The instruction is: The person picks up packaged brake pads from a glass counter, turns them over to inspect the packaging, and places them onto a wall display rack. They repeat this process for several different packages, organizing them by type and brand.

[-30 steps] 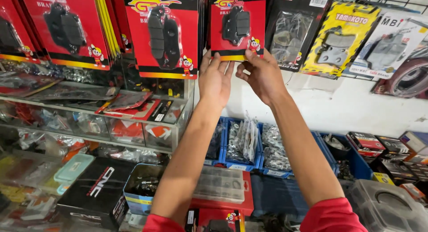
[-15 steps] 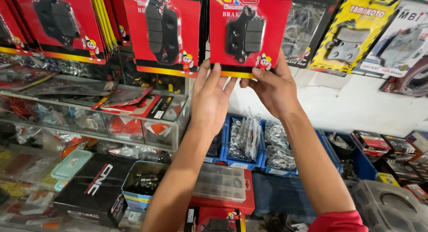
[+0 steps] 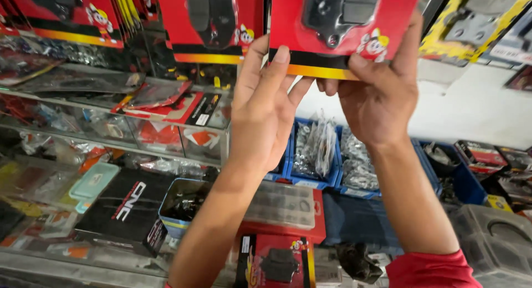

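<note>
Gripping red blister card (image 3: 338, 22), top cropped, both hands (image 3: 321, 105), dark part

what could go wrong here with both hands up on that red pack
The left hand and right hand pinch only the bottom edge of the red brake pad pack, so it could slip and fall onto the blue bins below. Pulling it might also jostle the neighbouring red pack hanging close alongside.

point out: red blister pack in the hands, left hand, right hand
red blister pack (image 3: 302, 22): head view, on the red card left of the dark pad.
left hand (image 3: 265, 113): head view, on the palm.
right hand (image 3: 377, 102): head view, on the back of the hand.
</note>
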